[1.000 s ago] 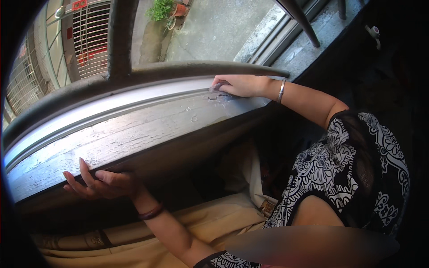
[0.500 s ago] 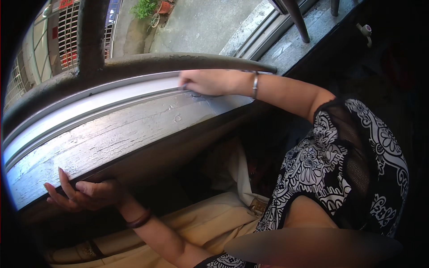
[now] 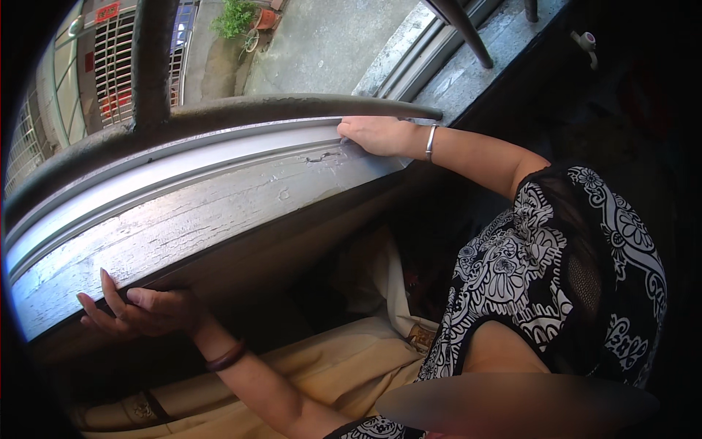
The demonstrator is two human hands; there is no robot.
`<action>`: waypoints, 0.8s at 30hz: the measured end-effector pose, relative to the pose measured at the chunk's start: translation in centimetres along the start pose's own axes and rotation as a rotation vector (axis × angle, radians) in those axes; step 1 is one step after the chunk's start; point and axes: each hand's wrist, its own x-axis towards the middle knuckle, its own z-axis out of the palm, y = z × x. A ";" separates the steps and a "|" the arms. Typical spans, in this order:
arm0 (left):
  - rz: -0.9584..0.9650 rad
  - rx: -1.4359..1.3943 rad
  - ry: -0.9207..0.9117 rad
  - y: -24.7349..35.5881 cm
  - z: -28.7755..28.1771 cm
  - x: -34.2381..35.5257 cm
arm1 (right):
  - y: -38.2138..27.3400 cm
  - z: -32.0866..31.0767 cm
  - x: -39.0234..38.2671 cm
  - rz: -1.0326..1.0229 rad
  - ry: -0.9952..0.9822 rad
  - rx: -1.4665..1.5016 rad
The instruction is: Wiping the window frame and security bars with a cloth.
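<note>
At the right end of the pale, cracked window sill [image 3: 183, 227], my right hand [image 3: 376, 135] has its fingers closed round a small greyish rag [image 3: 346, 142], mostly hidden under them, beside the white metal window track [image 3: 175, 161]. A silver bracelet is on that wrist. My left hand [image 3: 139, 311] is at the sill's near edge at the lower left, palm up, with fingers apart and curled upward and nothing seen in them; a dark bangle is on its wrist.
A grey metal bar [image 3: 256, 108] arches just above the track, joined to an upright. Outside are concrete ground, a potted plant [image 3: 232, 22] and barred windows. Beige curtain fabric [image 3: 307, 355] hangs below the sill. A small white fitting [image 3: 587, 45] is in the dark at the right.
The view has shifted slightly. My right hand slid left along the sill, then moved back to the right. My left hand stays at the edge in a similar shape.
</note>
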 end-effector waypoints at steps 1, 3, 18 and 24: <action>0.000 0.002 -0.002 0.0 0.1 -0.1 | 0.4 0.0 0.0 -0.061 0.042 -0.123; 0.023 -0.014 0.002 -0.3 0.2 -0.3 | 0.3 -0.4 -0.2 -0.100 0.112 -0.238; 0.061 -0.049 0.077 -1.2 1.1 -0.6 | -5.7 -3.4 3.7 0.082 0.015 0.428; 0.070 -0.084 0.070 -0.9 1.0 -0.7 | -1.0 -0.7 0.9 0.239 0.014 0.373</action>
